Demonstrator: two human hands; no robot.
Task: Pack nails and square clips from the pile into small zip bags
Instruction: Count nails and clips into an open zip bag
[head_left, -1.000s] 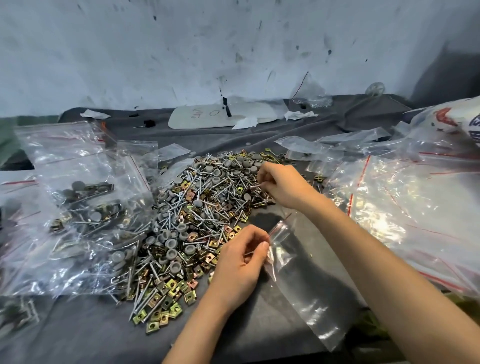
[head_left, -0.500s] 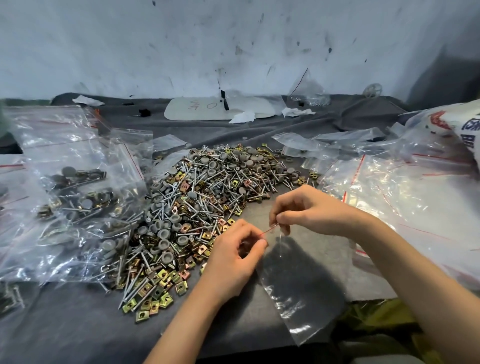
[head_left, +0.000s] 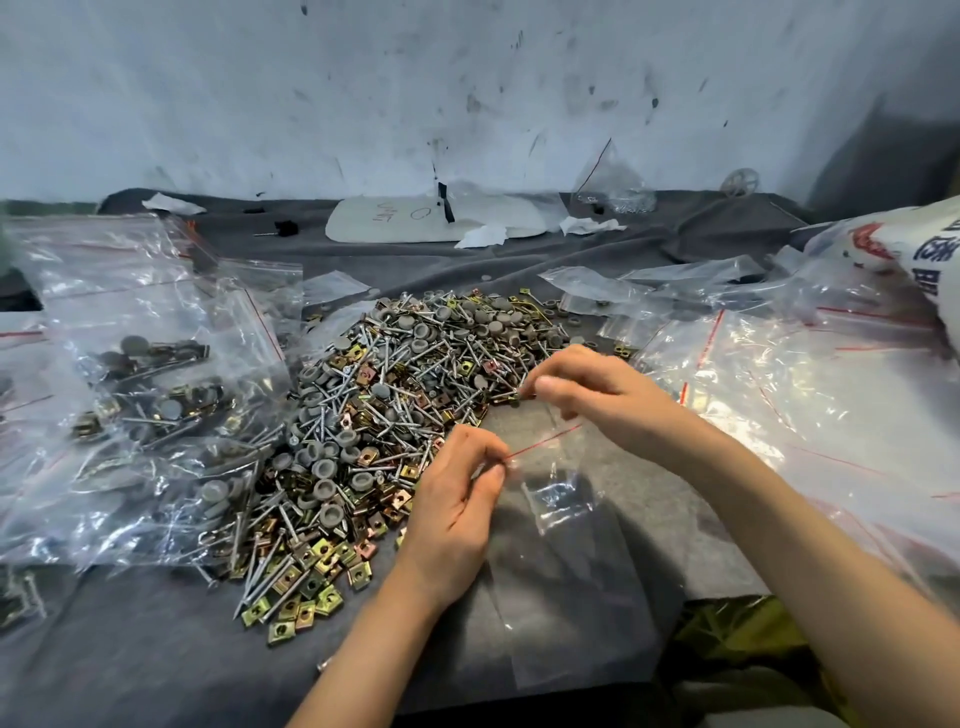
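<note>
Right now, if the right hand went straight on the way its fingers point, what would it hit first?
The pile of nails and clips. The right hand points left, pinching a small metal piece at the pile's edge; depth is unclear, but it looks almost on it.

Soft, even light fills the frame, darker at upper right. White glare streaks the clear plastic bags (head_left: 805, 415) at both sides; the right hand (head_left: 597, 400) is slightly motion-blurred.

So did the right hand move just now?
Yes. Half a second ago the right hand was at the mouth of the bag, off the pile; now it is back at the pile's near edge, farther from the bag.
</note>
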